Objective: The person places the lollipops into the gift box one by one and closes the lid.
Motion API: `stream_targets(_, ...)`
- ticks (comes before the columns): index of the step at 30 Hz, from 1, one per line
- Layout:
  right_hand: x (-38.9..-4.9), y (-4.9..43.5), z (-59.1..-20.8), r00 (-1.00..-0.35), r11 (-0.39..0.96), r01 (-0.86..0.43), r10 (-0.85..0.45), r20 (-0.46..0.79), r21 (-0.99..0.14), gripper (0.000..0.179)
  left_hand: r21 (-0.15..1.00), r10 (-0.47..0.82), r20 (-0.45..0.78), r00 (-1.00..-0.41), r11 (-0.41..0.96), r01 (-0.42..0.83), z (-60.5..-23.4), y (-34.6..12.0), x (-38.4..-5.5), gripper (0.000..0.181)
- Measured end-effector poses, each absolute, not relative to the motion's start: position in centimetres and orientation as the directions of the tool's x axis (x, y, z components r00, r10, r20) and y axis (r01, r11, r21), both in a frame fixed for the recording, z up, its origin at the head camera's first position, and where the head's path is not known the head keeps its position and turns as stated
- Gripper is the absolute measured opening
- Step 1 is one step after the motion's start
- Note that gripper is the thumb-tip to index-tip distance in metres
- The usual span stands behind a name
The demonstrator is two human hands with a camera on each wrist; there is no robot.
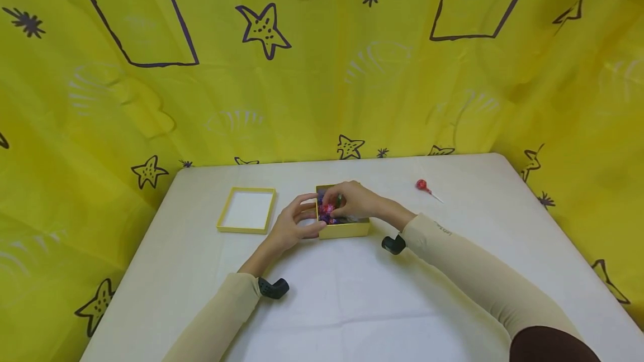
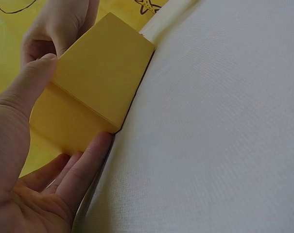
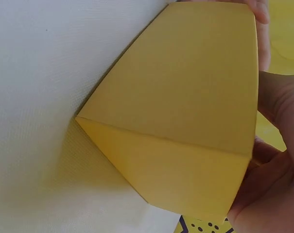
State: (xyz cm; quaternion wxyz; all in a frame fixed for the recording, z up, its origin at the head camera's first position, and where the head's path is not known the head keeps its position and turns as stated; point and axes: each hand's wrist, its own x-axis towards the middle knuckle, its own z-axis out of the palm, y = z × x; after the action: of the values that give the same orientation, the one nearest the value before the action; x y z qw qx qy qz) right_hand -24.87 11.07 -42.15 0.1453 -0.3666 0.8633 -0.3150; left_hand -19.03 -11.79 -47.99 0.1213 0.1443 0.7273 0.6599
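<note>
A yellow box (image 1: 344,231) stands on the table, its top uncovered. Shiny wrapped lollipops (image 1: 324,219) in pink, red and purple lie at its left inside; their sticks cannot be made out. My left hand (image 1: 290,225) holds the box's left end, thumb near the front corner and rim, fingers (image 2: 88,162) along the side and low edge. Over the rim, my right hand (image 1: 354,200) reaches in from above. Its thumb and curled fingers are around a pink lollipop (image 1: 329,209). In the right wrist view the box wall (image 3: 185,73) hides those fingertips.
A yellow-rimmed lid (image 1: 219,229) with a white inside lies left of the box. One red lollipop (image 1: 421,184) with a white stick lies at the right rear of the white-covered table (image 1: 342,295). A yellow patterned curtain (image 1: 312,94) hangs behind and at both sides.
</note>
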Motion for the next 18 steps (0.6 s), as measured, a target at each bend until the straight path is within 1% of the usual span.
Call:
stream_targets(7,-24.61,10.95,-42.31,-0.685,0.548,-0.562,-0.728,-0.022,-0.62,0.016,0.995,0.367,0.017,-0.93,0.088,0.053,-47.94,-11.77,-18.99,0.072)
stream_targets(18,-24.51,10.95,-42.23,-0.673,0.54,-0.57,-0.74,-0.026,-0.62,0.016,0.992,0.371,0.019,-0.929,0.105,0.062,-47.95,-11.83,-19.02,0.071)
